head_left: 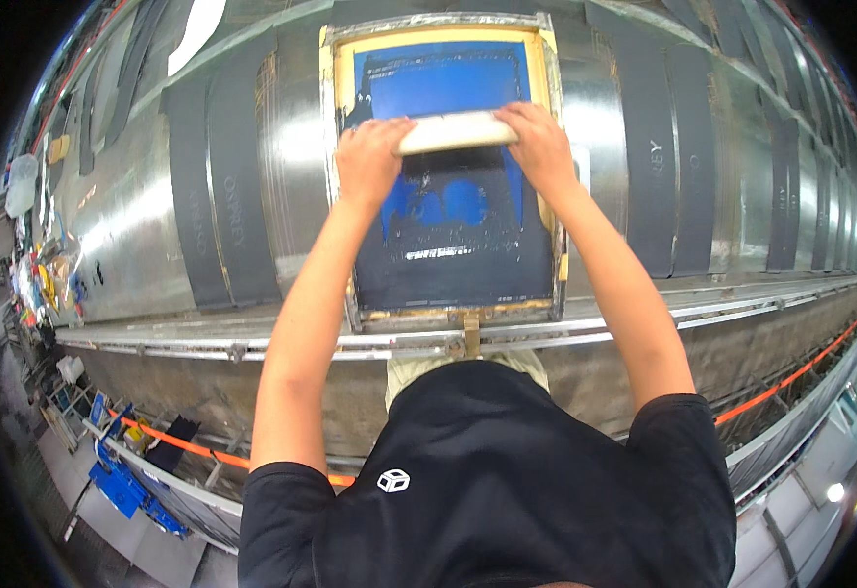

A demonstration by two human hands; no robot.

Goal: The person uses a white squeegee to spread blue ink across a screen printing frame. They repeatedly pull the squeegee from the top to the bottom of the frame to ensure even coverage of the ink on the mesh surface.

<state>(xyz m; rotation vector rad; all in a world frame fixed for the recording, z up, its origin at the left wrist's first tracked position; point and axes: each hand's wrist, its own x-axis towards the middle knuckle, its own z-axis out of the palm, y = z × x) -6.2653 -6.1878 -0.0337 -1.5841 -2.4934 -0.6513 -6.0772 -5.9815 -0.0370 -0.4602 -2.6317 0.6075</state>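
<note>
A screen printing frame (557, 265) with yellowish inner borders lies on the long metal table in front of me. Its mesh (428, 93) is blue at the far part, and dark ink (448, 279) coats the near part. Across the frame runs a pale squeegee (456, 132), pressed over the mesh beyond its middle. My left hand (371, 162) is closed round the squeegee's left end. Round its right end my right hand (538, 147) is closed too. The squeegee's blade is hidden under its handle.
Dark fabric panels (237, 186) lie in rows on the metal table (134, 216), with more panels (654, 167) to the right. A metal rail (369, 345) runs along the table's near edge. Bottles and tools (46, 279) clutter the far left end. An orange strip (791, 363) lines the walkway behind me.
</note>
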